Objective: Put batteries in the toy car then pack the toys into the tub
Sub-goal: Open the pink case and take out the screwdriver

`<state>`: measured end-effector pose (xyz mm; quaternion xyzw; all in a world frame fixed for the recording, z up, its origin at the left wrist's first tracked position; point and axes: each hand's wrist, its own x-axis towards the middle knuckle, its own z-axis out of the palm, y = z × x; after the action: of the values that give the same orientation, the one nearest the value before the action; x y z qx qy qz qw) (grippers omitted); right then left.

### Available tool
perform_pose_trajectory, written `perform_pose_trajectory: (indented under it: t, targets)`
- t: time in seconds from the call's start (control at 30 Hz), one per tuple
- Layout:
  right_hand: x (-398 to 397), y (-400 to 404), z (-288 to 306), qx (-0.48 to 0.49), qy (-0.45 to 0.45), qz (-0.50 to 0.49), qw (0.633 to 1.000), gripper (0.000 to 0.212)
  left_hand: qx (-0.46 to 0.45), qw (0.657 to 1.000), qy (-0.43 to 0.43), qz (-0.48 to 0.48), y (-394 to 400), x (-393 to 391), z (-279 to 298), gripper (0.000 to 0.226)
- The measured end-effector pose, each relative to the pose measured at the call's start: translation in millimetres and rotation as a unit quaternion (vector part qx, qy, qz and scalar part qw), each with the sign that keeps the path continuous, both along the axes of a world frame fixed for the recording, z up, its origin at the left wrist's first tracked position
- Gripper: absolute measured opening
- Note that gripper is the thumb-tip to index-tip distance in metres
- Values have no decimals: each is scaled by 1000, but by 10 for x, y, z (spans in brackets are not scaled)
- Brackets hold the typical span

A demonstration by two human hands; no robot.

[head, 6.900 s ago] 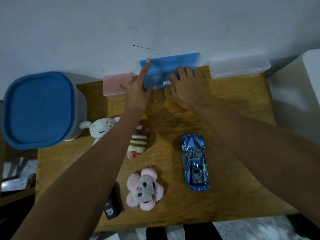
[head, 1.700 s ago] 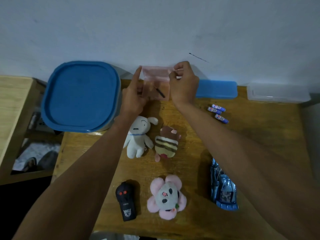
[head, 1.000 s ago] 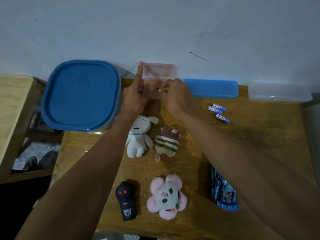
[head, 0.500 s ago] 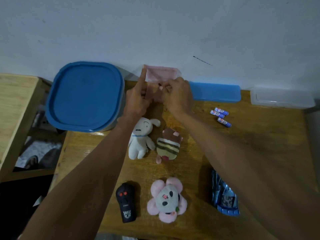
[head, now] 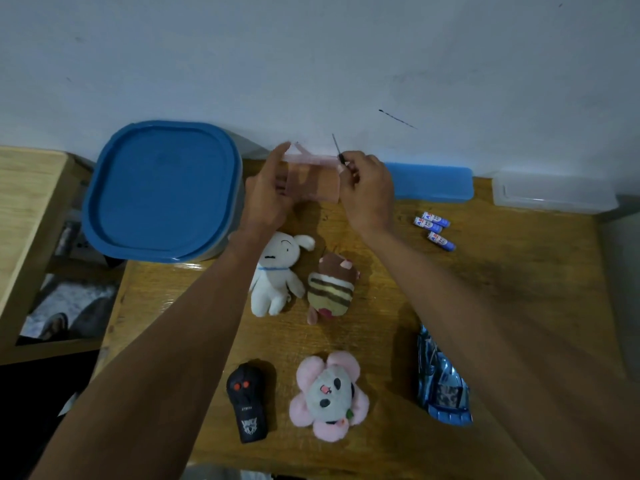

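Task at an early stage. The left hand [head: 266,199] clasps the translucent pink plastic case [head: 311,181], lifted off the wooden table [head: 502,289] near the wall; the right hand [head: 367,192] pinches a thin dark screwdriver [head: 337,150], tip upward. No battery appears fitted: three small blue-and-white batteries [head: 434,226] lie loose. The shiny blue toy car [head: 440,379] lies at the near right edge, partly hidden by the forearm. Nothing is packed: three plush toys [head: 329,393] and one black remote [head: 247,403] lie out; the blue-lidded tub [head: 162,188] is closed.

Blue tub lid [head: 162,190], translucent pink case [head: 311,181], blue case [head: 433,183], white plush [head: 273,271], brown-and-cream striped plush [head: 330,289], pink-and-grey plush [head: 329,394], metallic-blue car [head: 441,382], black remote [head: 247,401], blue-and-white batteries [head: 434,228].
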<state>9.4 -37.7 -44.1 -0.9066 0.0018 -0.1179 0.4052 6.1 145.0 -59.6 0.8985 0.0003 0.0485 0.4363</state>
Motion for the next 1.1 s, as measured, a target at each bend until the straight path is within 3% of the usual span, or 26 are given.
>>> perform_pose_trajectory:
  t: [0.1,0.23,0.53,0.67,0.83,1.1]
  targets:
    - [-112,-4,-65,-16,15,6,1000,16,16,999,27,10,-21,6,43,48]
    - [-224,3,-106,-62,46,24,997,19,37,996,73,18,-64,-3,107,50]
    - [-227,20,103,-68,101,8,993,21,107,985,135,-4,-184,-32,285,61]
    - [-277,-45,327,-76,101,-10,992,21,164,982,93,-15,-237,-129,409,64]
    - [-508,-189,685,-57,95,-43,993,19,168,984,47,-38,-417,-441,687,45]
    - [-1327,-522,1184,-32,52,-124,990,9,138,983,4,-123,-884,-1182,1173,42]
